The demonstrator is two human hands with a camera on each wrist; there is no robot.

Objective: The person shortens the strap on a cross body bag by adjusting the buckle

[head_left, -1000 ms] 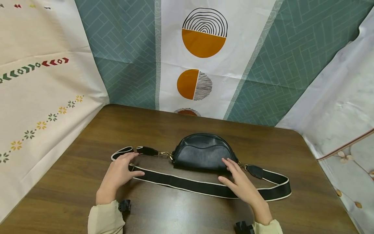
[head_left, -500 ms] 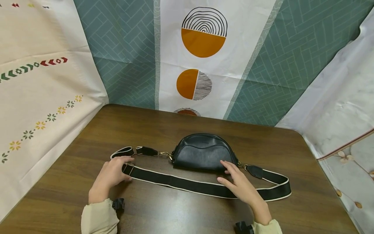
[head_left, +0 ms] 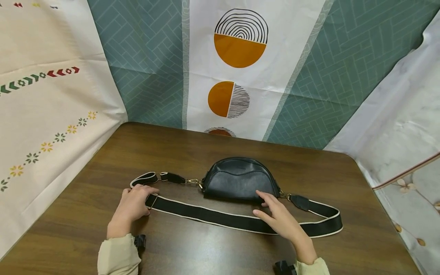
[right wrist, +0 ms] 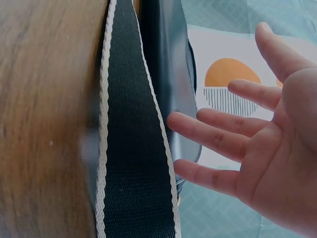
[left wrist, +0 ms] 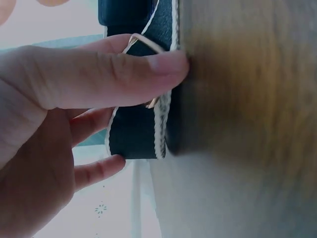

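Observation:
A black half-round handbag [head_left: 240, 183] stands on the wooden table, its wide black shoulder strap [head_left: 206, 214] with cream edging looped in front of it. My left hand [head_left: 131, 205] grips the strap's left bend near a gold slider buckle [left wrist: 147, 42]. In the left wrist view the thumb lies across the front of the strap, and the other fingers are behind it. My right hand [head_left: 280, 218] hovers over the strap by the bag's lower right side, fingers spread and relaxed, holding nothing. Past its fingertips the right wrist view shows the strap's black webbing [right wrist: 133, 129].
Gold clasps [head_left: 194, 181] join the strap to both ends of the bag. The brown table [head_left: 192, 152] reaches back to a green and white patterned cloth [head_left: 151, 76]. Pale printed cloths [head_left: 51, 114] hang at both sides.
My left hand has moved left and slightly down along the strap to the buckle and taken hold there. My right hand has shifted a little down and left. The bag has stayed put.

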